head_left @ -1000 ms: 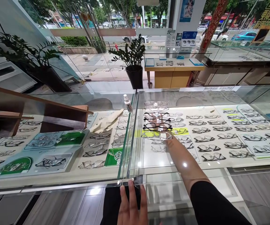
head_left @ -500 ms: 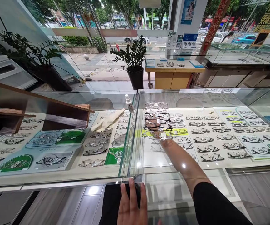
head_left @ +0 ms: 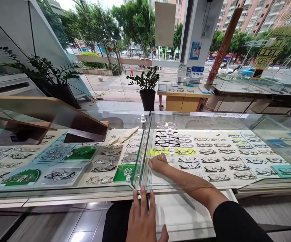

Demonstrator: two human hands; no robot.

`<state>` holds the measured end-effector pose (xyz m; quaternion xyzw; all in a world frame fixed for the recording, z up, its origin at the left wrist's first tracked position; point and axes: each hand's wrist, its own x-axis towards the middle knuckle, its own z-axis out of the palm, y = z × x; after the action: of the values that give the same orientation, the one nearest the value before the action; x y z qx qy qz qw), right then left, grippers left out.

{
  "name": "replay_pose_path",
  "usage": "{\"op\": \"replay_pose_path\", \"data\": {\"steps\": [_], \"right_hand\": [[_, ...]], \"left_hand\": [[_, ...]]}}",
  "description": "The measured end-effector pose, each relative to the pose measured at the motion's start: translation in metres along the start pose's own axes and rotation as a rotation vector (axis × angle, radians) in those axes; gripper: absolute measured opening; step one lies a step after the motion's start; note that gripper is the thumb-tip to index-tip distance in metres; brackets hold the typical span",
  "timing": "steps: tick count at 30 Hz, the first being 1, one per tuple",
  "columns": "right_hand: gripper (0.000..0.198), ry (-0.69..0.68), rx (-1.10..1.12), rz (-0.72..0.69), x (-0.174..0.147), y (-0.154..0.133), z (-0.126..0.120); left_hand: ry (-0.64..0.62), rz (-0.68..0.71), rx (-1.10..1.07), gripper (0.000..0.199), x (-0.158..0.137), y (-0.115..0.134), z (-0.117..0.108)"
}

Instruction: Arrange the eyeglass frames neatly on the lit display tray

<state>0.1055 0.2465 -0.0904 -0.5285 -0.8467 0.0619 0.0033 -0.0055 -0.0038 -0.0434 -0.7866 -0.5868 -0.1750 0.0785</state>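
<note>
My left hand (head_left: pixel 143 215) is open, its fingers stretched out against the front edge of the glass display case (head_left: pixel 185 188). My right hand (head_left: pixel 158 163) reaches in under the glass top from the right. Its fingers are curled closed, and whatever may be inside them is hidden. Just beyond it lie eyeglasses with thin frames (head_left: pixel 160 151) on a yellow strip. Farther back is a column of black-framed eyeglasses (head_left: pixel 167 142), with clear-framed eyeglasses (head_left: pixel 167 125) behind them. More eyeglasses (head_left: pixel 189 165) lie right of the hand.
A small white spray bottle (head_left: pixel 143 122) and a cream cloth (head_left: pixel 123 137) are on the left case near the joint. A wooden stand (head_left: pixel 84 121) leans over the left case. Several rows of eyeglasses fill both cases. A potted plant (head_left: pixel 147 99) stands behind.
My right hand has drawn back toward me and left, away from the black-framed eyeglasses, and its fingers have curled in. My left hand stays at the case edge. The camera has tilted up.
</note>
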Motion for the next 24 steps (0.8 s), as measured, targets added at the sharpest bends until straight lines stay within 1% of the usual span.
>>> {"op": "replay_pose_path", "data": {"steps": [3,5,7,9,11,13,16,18,20,22,24], "right_hand": [[0.055,-0.05,-0.025,-0.033,-0.019,-0.013,-0.002],[0.056,-0.081,-0.037,-0.065,-0.033,-0.019,-0.002],[0.05,-0.146,-0.039,-0.105,-0.052,-0.021,-0.003],[0.045,-0.229,-0.045,-0.12,-0.079,-0.02,-0.006],[0.048,-0.273,-0.063,-0.107,-0.111,-0.016,-0.014],[0.051,-0.291,-0.074,-0.125,-0.142,-0.008,-0.028],[0.048,-0.532,-0.088,-0.187,-0.172,0.003,-0.053],[0.049,-0.658,-0.104,-0.237,-0.181,0.005,-0.069],[0.051,-0.694,-0.097,-0.31,-0.187,0.001,-0.084],[0.052,-0.662,-0.077,-0.417,-0.193,-0.007,-0.096],[0.048,-0.562,-0.077,-0.527,-0.2,-0.017,-0.108]], "left_hand": [[0.023,0.022,0.006,0.094,0.001,-0.001,-0.002],[0.037,0.045,0.012,0.087,0.002,-0.004,-0.002],[0.037,0.048,0.01,0.085,0.003,-0.005,-0.002],[0.015,0.028,-0.009,0.085,0.004,-0.006,-0.002],[-0.027,-0.002,-0.033,0.088,0.005,-0.004,-0.002],[-0.084,-0.023,-0.051,0.088,0.006,-0.003,-0.004],[-0.18,-0.049,-0.086,0.082,0.008,-0.004,-0.012],[-0.224,-0.073,-0.133,0.074,0.014,-0.009,-0.024],[-0.223,-0.079,-0.203,0.066,0.03,-0.012,-0.044],[-0.166,-0.045,-0.296,0.056,0.058,-0.01,-0.07],[-0.058,-0.001,-0.404,0.044,0.096,-0.001,-0.097]]}}
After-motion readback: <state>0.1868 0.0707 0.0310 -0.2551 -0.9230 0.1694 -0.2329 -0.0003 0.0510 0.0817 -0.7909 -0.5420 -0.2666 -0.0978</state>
